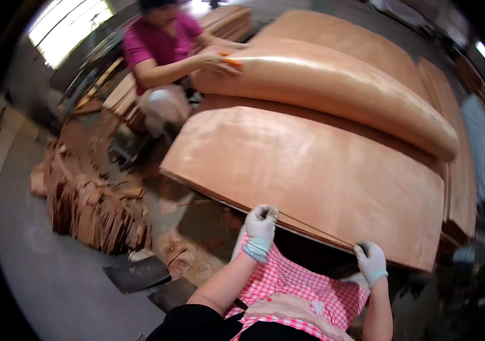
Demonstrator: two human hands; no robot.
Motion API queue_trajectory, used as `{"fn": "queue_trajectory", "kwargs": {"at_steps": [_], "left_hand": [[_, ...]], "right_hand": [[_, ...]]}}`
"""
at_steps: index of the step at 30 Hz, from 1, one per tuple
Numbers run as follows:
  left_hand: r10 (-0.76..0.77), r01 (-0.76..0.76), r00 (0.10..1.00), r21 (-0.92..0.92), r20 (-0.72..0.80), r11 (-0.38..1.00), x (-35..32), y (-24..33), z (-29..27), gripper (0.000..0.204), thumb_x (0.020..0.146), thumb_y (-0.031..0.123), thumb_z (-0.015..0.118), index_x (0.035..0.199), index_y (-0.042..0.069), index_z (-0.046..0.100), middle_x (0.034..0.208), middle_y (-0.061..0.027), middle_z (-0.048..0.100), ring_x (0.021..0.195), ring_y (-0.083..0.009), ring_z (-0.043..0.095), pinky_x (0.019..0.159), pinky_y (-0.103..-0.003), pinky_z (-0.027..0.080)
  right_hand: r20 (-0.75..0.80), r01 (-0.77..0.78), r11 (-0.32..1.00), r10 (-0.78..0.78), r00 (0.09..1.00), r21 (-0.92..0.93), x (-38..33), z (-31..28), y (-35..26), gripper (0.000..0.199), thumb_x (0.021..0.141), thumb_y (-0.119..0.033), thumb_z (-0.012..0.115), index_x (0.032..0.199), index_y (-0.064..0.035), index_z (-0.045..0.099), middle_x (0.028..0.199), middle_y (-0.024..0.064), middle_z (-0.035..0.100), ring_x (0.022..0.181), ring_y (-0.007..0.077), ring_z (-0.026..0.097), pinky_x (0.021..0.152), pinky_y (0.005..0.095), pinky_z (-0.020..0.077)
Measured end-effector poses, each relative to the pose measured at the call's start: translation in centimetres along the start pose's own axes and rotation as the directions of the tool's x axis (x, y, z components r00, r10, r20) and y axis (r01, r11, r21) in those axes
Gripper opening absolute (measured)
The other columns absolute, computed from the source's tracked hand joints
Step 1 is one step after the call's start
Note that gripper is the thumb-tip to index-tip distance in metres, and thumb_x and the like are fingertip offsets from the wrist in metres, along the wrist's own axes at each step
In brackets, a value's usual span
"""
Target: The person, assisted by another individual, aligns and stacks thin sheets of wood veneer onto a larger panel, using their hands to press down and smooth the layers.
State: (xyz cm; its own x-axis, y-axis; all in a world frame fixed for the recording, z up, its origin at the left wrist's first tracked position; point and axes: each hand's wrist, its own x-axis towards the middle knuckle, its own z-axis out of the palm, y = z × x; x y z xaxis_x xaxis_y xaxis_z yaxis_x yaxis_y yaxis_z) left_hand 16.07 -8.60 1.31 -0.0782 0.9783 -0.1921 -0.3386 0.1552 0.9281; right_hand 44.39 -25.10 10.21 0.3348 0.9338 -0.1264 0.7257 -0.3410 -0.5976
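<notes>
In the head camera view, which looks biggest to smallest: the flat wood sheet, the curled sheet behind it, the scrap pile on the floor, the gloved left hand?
1. Flat veneer sheet.
2. Curled veneer sheet, though it lies farther away, so the gap is unsure.
3. Scrap pile.
4. Left hand, about the same as the right hand.

A heap of veneer scraps (pixel 92 210) lies on the grey floor (pixel 43 284).

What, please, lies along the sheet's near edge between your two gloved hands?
In the head view, only the bare edge of the top veneer sheet runs between the left hand and the right hand; nothing rests on that stretch.
</notes>
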Motion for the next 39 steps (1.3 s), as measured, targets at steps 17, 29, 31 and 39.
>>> {"fn": "queue_trajectory", "kwargs": {"at_steps": [17,29,31,39], "left_hand": [[0.548,0.122,0.735,0.874,-0.398,0.471,26.2,10.4,-29.3,0.026,0.078,0.027,0.081,0.082,0.002,0.074,0.093,-0.015,0.068,0.089,-0.0307,0.066,0.083,-0.039,0.052],[0.475,0.296,0.798,0.928,-0.371,0.228,26.2,11.1,-28.5,0.025,0.08,0.035,0.076,0.093,0.014,0.077,0.11,-0.0123,0.066,0.104,-0.0339,0.063,0.093,-0.044,0.051],[0.484,0.351,0.771,0.91,-0.414,0.219,26.5,11.4,-28.6,0.032,0.079,0.037,0.077,0.102,0.015,0.074,0.111,-0.0144,0.066,0.104,-0.0338,0.063,0.095,-0.043,0.051],[0.339,0.34,0.744,0.763,-0.575,0.549,28.2,10.6,-34.0,0.086,0.072,0.04,0.085,0.143,0.007,0.049,0.136,-0.0262,0.057,0.124,-0.0396,0.057,0.105,-0.044,0.048]], "right_hand": [[0.118,-0.132,0.978,0.152,0.981,-0.161,2.7,2.9,-0.7,0.024,0.089,-0.021,0.068,0.09,0.0026,0.07,0.081,0.0222,0.069,0.077,0.0343,0.069,0.071,0.0409,0.0528],[0.267,-0.205,0.964,0.245,0.932,-0.166,5.3,5.1,-1.9,0.03,0.09,-0.024,0.066,0.095,0.0042,0.071,0.085,0.024,0.07,0.08,0.0344,0.07,0.074,0.0403,0.0526],[0.289,-0.257,0.957,0.285,0.914,-0.131,5.2,5.7,0.1,0.03,0.09,-0.024,0.065,0.099,0.004,0.071,0.09,0.0245,0.071,0.087,0.0367,0.07,0.077,0.0417,0.0527],[0.207,-0.307,0.901,0.378,0.902,-0.307,5.9,2.7,2.7,0.043,0.083,-0.039,0.069,0.093,0.0022,0.073,0.089,0.0237,0.071,0.086,0.0354,0.07,0.078,0.0429,0.0528]]}}
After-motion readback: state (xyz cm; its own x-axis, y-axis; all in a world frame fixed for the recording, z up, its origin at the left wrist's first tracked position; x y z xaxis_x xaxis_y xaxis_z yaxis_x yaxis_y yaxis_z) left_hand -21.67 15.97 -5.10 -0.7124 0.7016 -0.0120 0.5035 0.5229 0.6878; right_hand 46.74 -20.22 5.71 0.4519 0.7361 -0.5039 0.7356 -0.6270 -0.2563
